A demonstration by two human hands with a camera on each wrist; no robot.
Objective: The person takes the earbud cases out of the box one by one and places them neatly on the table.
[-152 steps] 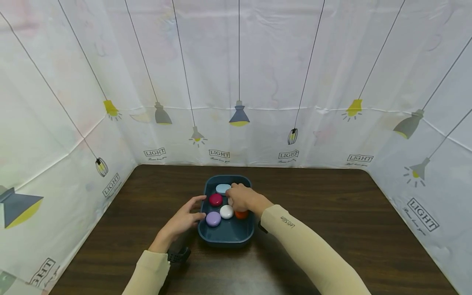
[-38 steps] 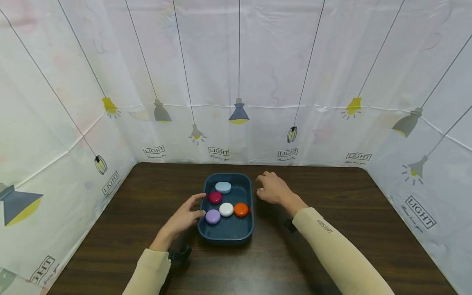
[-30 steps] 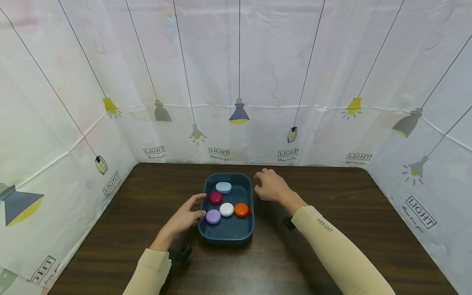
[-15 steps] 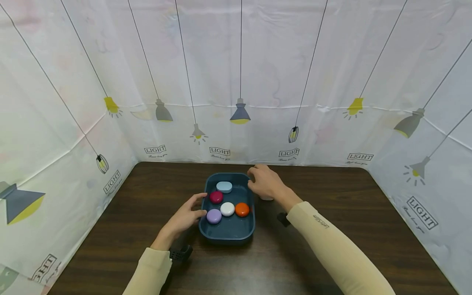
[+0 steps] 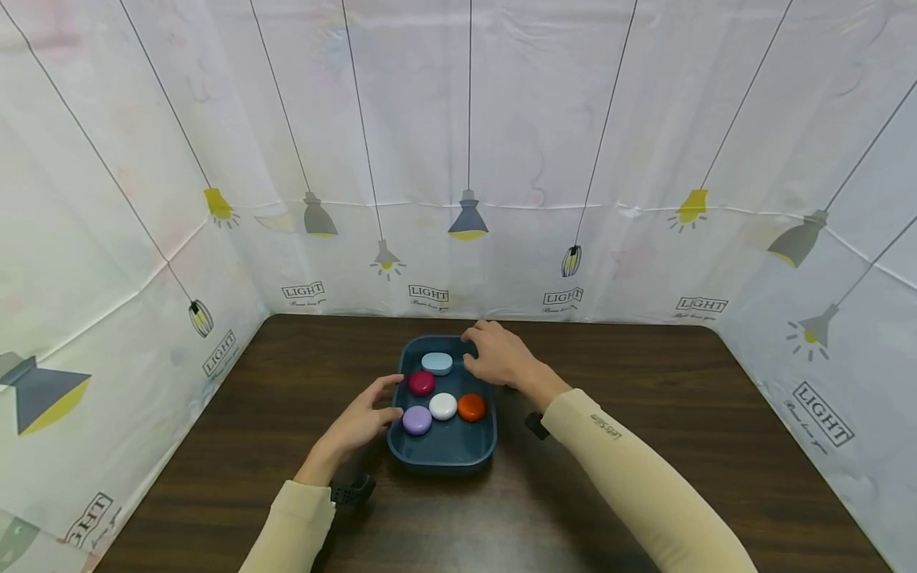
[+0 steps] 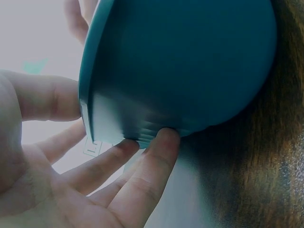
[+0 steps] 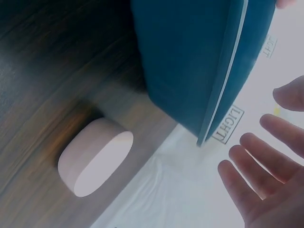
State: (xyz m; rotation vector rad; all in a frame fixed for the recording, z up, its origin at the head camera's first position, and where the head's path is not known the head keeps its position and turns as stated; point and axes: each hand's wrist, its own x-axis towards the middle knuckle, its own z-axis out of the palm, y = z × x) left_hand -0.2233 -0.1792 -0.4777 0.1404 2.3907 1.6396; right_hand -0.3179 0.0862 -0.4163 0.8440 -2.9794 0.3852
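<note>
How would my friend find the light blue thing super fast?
On the dark brown table, find the dark blue tray. Look toward its far end, just past the dark red piece. The light blue piece is the only long oval among round ones.

A person who wore long sleeves of pale cream colour, the left sleeve (image 5: 290,529) plain where it showed, the right sleeve (image 5: 645,485) with small dark lettering (image 5: 606,426) along the forearm, a black perforated band (image 5: 352,491) that showed at the left wrist, a small black piece (image 5: 536,426) that showed under the right cuff, left hand (image 5: 358,426) and right hand (image 5: 497,354) which were bare.
</note>
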